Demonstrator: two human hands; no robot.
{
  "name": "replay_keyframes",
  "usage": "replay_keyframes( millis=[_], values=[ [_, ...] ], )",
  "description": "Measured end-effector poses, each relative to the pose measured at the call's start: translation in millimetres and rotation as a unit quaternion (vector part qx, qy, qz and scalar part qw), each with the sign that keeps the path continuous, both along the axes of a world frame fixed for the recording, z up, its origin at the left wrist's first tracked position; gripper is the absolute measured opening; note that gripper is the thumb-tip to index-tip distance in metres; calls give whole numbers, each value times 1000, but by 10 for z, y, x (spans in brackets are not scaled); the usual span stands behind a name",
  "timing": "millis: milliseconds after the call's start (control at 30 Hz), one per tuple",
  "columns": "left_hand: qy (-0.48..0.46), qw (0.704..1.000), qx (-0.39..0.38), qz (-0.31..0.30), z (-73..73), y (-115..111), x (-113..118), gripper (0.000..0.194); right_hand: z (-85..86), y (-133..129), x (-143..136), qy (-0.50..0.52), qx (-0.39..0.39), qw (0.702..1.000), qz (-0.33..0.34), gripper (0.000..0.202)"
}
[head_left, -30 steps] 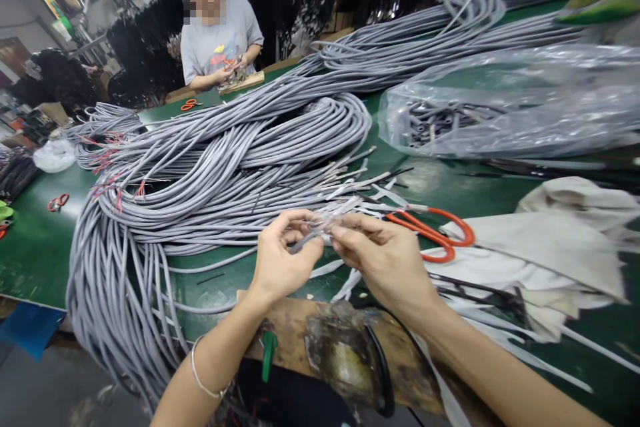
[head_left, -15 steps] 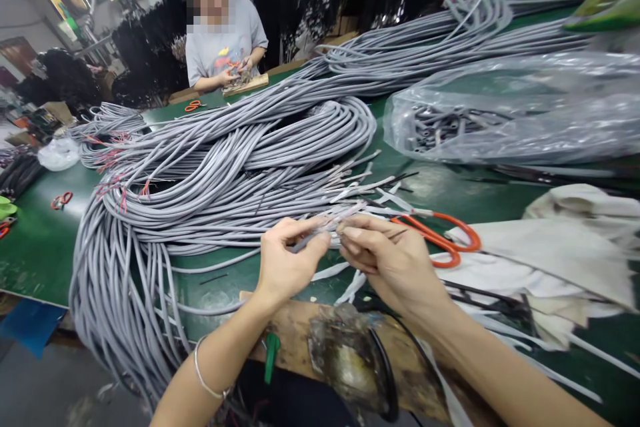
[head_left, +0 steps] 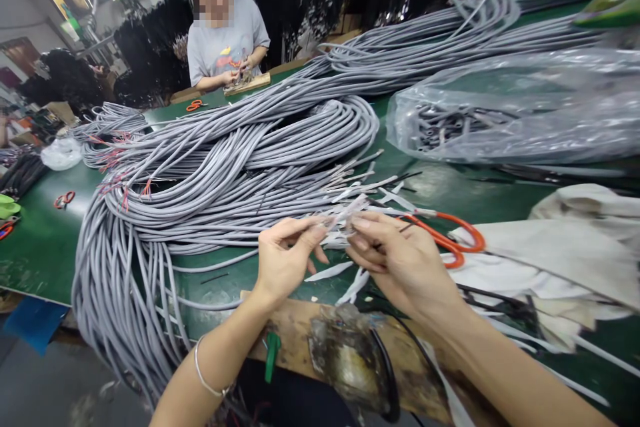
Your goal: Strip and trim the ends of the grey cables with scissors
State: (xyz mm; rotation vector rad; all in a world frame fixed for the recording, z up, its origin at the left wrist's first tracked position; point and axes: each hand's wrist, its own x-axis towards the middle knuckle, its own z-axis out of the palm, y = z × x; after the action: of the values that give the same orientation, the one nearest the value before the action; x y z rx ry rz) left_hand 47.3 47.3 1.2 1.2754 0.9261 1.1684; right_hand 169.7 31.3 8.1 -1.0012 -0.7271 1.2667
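The stripped end of a cable (head_left: 356, 207), pale and frayed-looking, sits between my two hands above the table. My left hand (head_left: 285, 255) pinches it with thumb and forefinger; the lower fingers are loosely curled away. On the other side, my right hand (head_left: 400, 257) is closed on the same pale end, its fingers bunched near the tip. Fingers hide part of it, so single wires cannot be made out. Right behind the hands lie more pale cable ends (head_left: 345, 180) from the grey cable bundle (head_left: 240, 167). Orange-handled scissors (head_left: 465, 233) rest beside my right hand.
A wooden board (head_left: 295, 327) with a worn, tape-covered fixture (head_left: 350, 353) is at the near edge. White cloth (head_left: 540, 240) lies at right, behind it a clear plastic bag (head_left: 550, 107) of dark parts. A co-worker (head_left: 227, 40) sits across the green table (head_left: 45, 233).
The grey cable length visible in my left hand earlier no longer shows there. My left lower fingers have loosened, and the right hand has shifted slightly right. The pale end stands more upright.
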Motion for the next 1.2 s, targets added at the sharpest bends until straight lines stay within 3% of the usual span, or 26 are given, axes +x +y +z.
replay_keyframes(
  millis=[300,533,633,733,833,933,1067,1200],
  values=[
    [134,977,156,60,27,-16,-25,8,25,-49,9,-24,63,998,-10,27],
    [133,986,95,35,28,-17,-16,16,2,-39,-21,-20,52,998,-6,32],
    [106,994,35,-5,13,-17,-21,17,-5,-39,-18,-37,50,998,-5,33],
    [65,997,-35,-32,5,-1,-14,22,-29,-55,-29,-107,66,992,-19,29],
    [29,996,-83,-22,21,25,6,23,-73,-77,-61,-223,97,969,-36,29],
    [-6,993,-119,-21,42,48,29,23,-117,-80,-78,-272,110,955,-34,22],
    [-87,990,-114,-7,52,58,43,24,-153,-47,-41,-250,78,965,-25,35],
    [-196,969,-152,-3,79,49,51,21,-171,-4,-3,-162,46,985,21,44]
  ],
)
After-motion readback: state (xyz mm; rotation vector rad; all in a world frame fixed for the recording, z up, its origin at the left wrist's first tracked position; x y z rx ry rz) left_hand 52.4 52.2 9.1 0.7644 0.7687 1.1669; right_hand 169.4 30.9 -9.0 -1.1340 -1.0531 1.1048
